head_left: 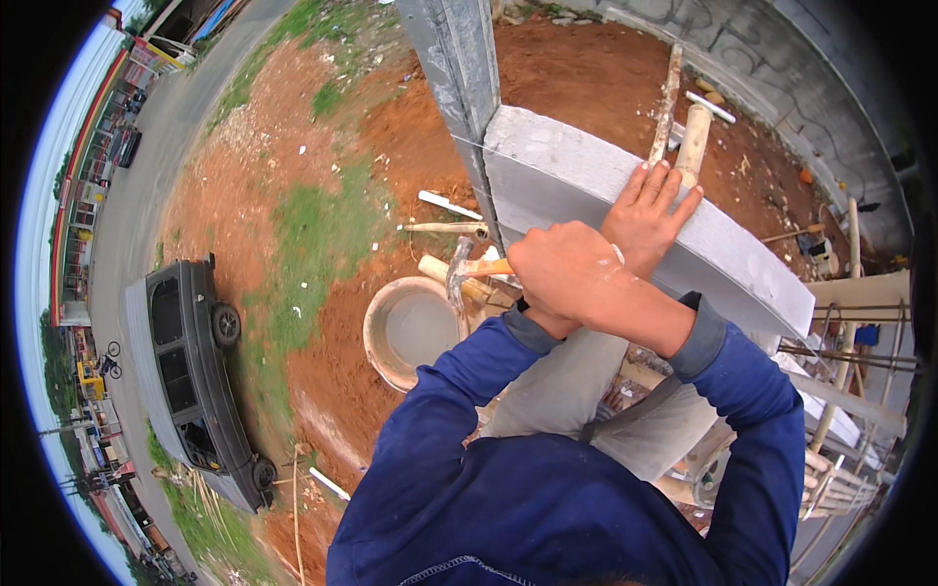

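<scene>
My right forearm crosses over my left. My right hand (562, 269) is closed round the orange handle of a claw hammer (458, 276), whose metal head points left. Beneath it, my left hand (650, 220) lies with fingers spread on the top edge of a light grey concrete block (567, 156). The block's far end meets an upright grey post (454, 78). A thin string crosses the block's face near the post. Below the hammer, at left, stands a round tub (376, 337) with grey, wet-looking stuff in it.
Bamboo poles (694, 146) rise beyond the block and more scaffold poles (831, 479) stand at the right. A grey wall (831, 107) runs behind. Red soil and grass lie below at left, where a dark van (191, 381) is parked beside a road (147, 215).
</scene>
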Available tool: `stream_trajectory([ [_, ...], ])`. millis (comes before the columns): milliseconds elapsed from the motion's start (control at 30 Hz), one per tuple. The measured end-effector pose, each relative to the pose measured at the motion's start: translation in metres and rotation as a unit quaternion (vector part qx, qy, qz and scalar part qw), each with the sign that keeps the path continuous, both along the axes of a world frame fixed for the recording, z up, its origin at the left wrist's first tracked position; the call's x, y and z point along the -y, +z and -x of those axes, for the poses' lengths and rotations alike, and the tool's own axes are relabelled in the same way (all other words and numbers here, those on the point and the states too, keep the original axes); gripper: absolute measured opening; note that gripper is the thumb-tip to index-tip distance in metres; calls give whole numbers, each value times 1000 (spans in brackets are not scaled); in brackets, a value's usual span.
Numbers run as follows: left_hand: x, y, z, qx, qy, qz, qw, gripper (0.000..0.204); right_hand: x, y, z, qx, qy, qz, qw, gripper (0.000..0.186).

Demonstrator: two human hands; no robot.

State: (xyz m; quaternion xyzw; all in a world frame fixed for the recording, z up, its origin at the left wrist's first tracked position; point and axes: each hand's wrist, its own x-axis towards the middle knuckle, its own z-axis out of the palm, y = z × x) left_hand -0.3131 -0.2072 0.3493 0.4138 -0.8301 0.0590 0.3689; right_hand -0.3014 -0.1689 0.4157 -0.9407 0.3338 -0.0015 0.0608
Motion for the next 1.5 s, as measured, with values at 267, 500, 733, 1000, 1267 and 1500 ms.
stream_trajectory([
  [267, -1, -5, 2, 15, 11, 4, 1000, 56, 0, 0, -8, -41, -79, 16, 996, 13],
  [500, 3, -4, -3, 29, -31, -27, 999, 59, -22, 83, 57, 64, -45, -86, 993, 29],
  [733, -7, -7, -4, -25, -22, -38, 999, 57, -4, 112, 89, 183, -262, -190, 928, 39],
  [1000, -1, -14, -7, -71, -61, -49, 994, 53, -5, 78, 105, 226, -255, -118, 933, 37],
  [1267, 3, 19, -7, 154, -7, -75, 985, 95, -84, 52, 141, 377, -321, -172, 852, 36],
  [1500, -16, 53, 19, 166, -61, -91, 980, 110, -211, -28, 170, 629, -464, -99, 616, 39],
])
